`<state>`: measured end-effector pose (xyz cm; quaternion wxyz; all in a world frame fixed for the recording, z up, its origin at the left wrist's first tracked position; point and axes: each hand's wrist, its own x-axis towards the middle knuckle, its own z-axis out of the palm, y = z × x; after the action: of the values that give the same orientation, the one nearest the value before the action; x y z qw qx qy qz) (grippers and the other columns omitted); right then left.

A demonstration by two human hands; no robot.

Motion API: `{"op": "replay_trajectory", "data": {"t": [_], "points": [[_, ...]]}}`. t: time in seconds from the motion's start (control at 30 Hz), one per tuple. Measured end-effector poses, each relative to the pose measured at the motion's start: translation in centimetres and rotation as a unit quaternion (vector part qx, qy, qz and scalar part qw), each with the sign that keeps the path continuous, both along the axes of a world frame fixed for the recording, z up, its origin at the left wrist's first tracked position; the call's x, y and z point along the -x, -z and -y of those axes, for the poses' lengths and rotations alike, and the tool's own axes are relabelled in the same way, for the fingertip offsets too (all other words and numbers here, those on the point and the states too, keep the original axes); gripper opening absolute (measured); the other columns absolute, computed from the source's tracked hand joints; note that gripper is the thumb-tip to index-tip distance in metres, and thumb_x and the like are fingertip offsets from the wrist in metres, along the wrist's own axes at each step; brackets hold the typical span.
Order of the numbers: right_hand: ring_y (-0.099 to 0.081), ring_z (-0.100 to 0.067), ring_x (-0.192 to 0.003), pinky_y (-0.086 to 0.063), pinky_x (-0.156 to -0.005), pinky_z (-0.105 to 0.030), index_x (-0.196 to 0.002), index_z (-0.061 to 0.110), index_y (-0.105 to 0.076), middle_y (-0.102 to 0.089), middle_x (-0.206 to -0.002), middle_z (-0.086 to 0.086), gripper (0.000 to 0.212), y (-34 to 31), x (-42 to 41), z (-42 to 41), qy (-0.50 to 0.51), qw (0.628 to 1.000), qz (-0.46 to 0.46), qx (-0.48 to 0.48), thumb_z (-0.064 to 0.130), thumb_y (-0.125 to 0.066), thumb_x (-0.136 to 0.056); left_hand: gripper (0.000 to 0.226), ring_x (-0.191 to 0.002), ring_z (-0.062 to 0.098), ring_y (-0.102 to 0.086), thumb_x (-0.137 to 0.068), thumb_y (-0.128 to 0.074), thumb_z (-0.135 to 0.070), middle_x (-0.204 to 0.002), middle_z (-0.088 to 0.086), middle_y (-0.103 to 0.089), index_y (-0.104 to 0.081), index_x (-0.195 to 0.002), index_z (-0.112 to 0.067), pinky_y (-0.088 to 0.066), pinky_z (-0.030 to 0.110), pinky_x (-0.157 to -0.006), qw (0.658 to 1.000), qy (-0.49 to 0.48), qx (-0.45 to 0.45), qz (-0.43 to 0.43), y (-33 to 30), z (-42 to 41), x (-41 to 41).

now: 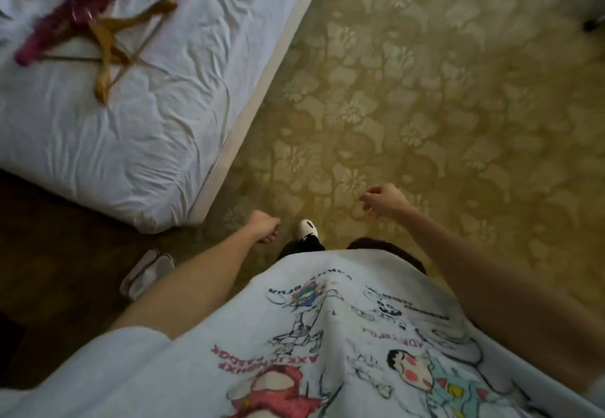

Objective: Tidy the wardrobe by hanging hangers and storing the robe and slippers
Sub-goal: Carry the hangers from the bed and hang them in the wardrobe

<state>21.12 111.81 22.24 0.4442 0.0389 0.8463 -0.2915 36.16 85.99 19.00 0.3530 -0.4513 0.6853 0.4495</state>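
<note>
We look straight down our own front at a white printed T-shirt and, past its hem, a floor covered in yellow-green floral carpet. Our left hand hangs low just off the corner of the bed, its fingers curled together into a loose fist with nothing in it. Our right hand is held out over the carpet, well apart from the left, its fingers also curled inward and empty; the thumb and forefinger look close together, though motion blur makes the tips hard to read. Between the two hands one foot in a white shoe with dark markings shows on the carpet. The bed lies at upper left, covered by a creased white sheet. On it, near the top left corner of the view, several hangers lie in a crossed heap: a padded magenta hanger lies diagonally, and wooden hangers in a tan colour overlap beneath and beside it. On the floor at lower left, partly hidden behind our left forearm, a pair of pale slippers sits side by side where the carpet meets a darker wooden strip, near the foot corner of the bed.
</note>
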Motion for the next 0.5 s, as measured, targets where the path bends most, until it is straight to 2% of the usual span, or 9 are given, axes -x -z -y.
{"op": "replay_trajectory", "data": {"t": [0.13,0.3,0.4,0.5], "points": [[-0.065,-0.020,-0.072,-0.057,-0.071,-0.036,-0.105,0.003,-0.070,-0.072,-0.089,-0.009,0.025,0.5,6.3,-3.5,0.049,0.998,0.005,-0.046,0.024,-0.058,-0.098,0.024,-0.050,0.014,-0.051,-0.099,-0.055,-0.015,-0.067,0.006,-0.061,-0.063,-0.078,-0.007,-0.038,0.016,-0.038,0.998,0.040,-0.022,-0.052,-1.7,-0.2,12.3],[-0.063,-0.020,-0.068,-0.052,-0.058,-0.029,-0.108,0.002,-0.069,-0.070,-0.087,-0.009,0.025,2.8,15.0,-6.5,0.096,0.991,0.046,-0.081,0.022,-0.059,-0.098,0.021,-0.052,0.014,-0.054,-0.100,-0.055,-0.017,-0.069,0.006,-0.062,-0.065,-0.086,-0.006,-0.042,0.020,-0.044,0.991,0.075,-0.053,-0.092,-1.9,-1.2,26.6],[-0.063,-0.021,-0.066,-0.055,-0.061,-0.032,-0.105,-0.001,-0.070,-0.070,-0.084,-0.010,0.025,4.1,22.0,-6.1,0.110,0.989,0.048,-0.083,0.020,-0.059,-0.097,0.022,-0.053,0.014,-0.057,-0.100,-0.057,-0.021,-0.072,0.005,-0.066,-0.068,-0.085,-0.007,-0.046,0.022,-0.049,0.990,0.094,-0.045,-0.093,-1.5,-0.7,34.6],[-0.063,-0.020,-0.064,-0.056,-0.063,-0.033,-0.097,-0.002,-0.071,-0.071,-0.082,-0.012,0.024,3.8,30.1,-3.9,0.098,0.992,0.023,-0.072,0.019,-0.058,-0.096,0.022,-0.053,0.013,-0.055,-0.101,-0.056,-0.020,-0.072,0.006,-0.064,-0.068,-0.089,-0.005,-0.044,0.019,-0.045,0.991,0.093,-0.029,-0.090,-2.0,0.7,41.7]]}}
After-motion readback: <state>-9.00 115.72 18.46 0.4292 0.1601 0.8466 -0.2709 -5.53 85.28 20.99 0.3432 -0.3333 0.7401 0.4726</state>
